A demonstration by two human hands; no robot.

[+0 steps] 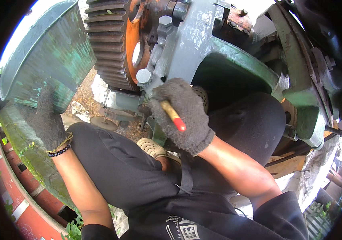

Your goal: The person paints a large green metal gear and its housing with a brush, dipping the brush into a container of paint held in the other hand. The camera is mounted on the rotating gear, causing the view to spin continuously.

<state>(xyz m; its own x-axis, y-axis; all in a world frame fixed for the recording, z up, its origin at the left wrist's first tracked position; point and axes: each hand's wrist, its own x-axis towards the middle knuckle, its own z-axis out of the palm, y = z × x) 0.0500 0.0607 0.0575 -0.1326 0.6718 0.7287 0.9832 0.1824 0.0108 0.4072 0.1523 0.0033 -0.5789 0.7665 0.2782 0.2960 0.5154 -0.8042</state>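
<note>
My right hand [181, 114], in a dark grey knit glove, is closed around a paintbrush [173, 115]. Its wooden handle with a red end points back towards me; the bristles are hidden beneath the hand. Just beyond the knuckles is a grey-painted machine frame [189, 44] with large bolts [143, 76]. My left hand [47, 118], gloved alike and with a dark bead bracelet at the wrist, grips a tilted, flared bucket [53, 52] at its lower side. Grey and green paint stains cover the bucket's outside; its contents do not show.
A large rusty gear [107, 40] with an orange hub stands between the bucket and the frame. Green machine castings [305, 100] rise at the right. A mossy ledge [27, 144] and a red curved structure [19, 192] lie at the left. My legs straddle the ground below.
</note>
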